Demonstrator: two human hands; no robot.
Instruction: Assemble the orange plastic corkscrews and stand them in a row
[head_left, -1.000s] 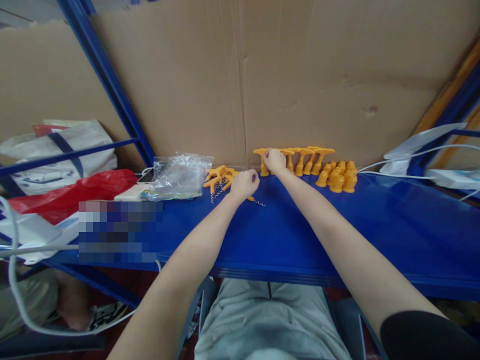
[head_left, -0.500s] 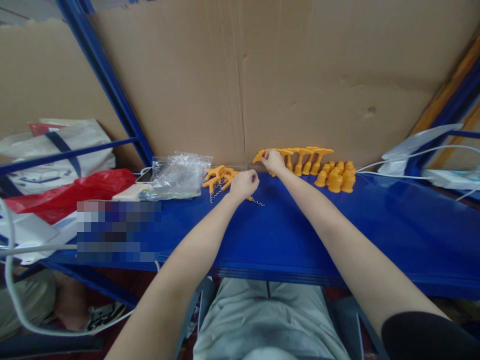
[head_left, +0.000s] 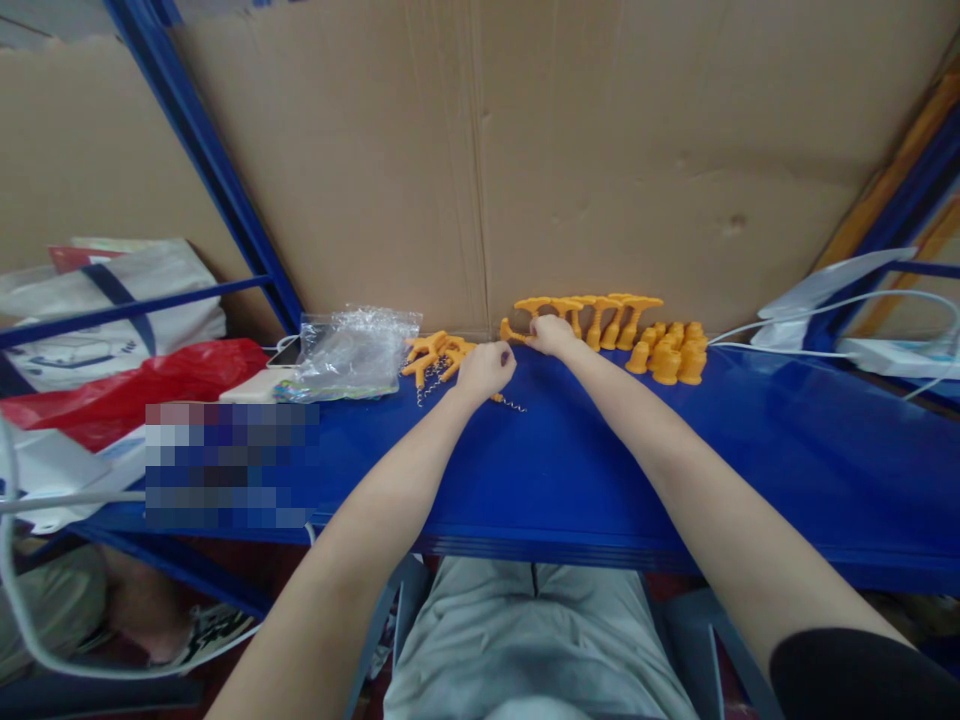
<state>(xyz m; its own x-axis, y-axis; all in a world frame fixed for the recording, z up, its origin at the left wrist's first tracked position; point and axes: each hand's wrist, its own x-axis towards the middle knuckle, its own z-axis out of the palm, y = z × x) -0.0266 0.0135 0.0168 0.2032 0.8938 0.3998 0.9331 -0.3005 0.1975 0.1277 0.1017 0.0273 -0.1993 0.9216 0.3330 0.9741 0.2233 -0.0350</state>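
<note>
My left hand (head_left: 486, 368) is curled closed over the table beside a loose pile of orange corkscrews (head_left: 420, 352). A metal spiral and a bit of orange (head_left: 498, 398) stick out below it; whether that piece is held or lies on the table I cannot tell. My right hand (head_left: 553, 336) pinches an orange corkscrew (head_left: 511, 330), tilted, its handle showing left of the fingers. Behind that hand, several orange T-handled corkscrews (head_left: 628, 318) stand in a row along the cardboard. Right of the row, several orange bell-shaped pieces (head_left: 681, 362) stand grouped.
Clear plastic bags (head_left: 352, 350) lie left of the pile. A red bag (head_left: 150, 390) and a white cloth bag (head_left: 142, 300) are farther left. Cardboard (head_left: 600, 150) walls the back of the blue table (head_left: 555, 470). White cables (head_left: 780, 352) run at the right.
My right hand has come down and slightly right from the row's left end, and a tilted handle now shows beside it. The left end of the row is uncovered. My left hand stays nearly still.
</note>
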